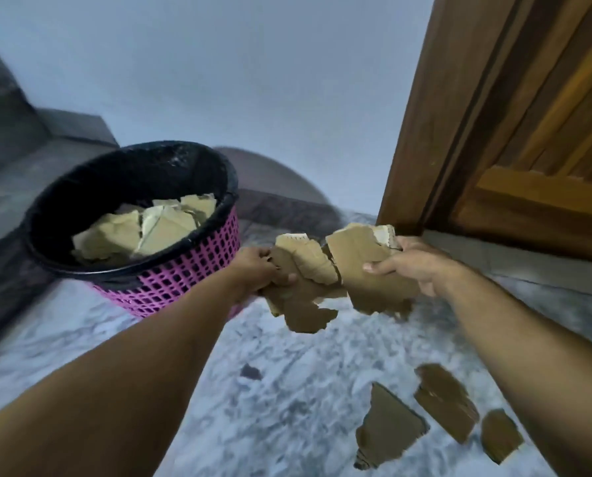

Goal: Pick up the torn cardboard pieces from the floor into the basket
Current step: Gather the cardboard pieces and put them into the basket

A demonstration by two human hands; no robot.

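Note:
A pink lattice basket (191,270) with a black liner stands on the floor at the left, with several torn cardboard pieces (143,228) inside. My left hand (258,266) grips a bunch of torn brown cardboard (301,297) just right of the basket, above the floor. My right hand (415,263) grips a larger torn piece (367,266) beside it. Three more torn pieces lie on the marble floor at the lower right: a big one (387,425), a long one (446,401) and a small one (499,435).
A wooden door and frame (494,132) stand at the right. A pale wall (253,80) is behind the basket. A dark grey ledge (9,187) runs along the left. A small dark scrap (251,371) lies on the marble floor (270,407).

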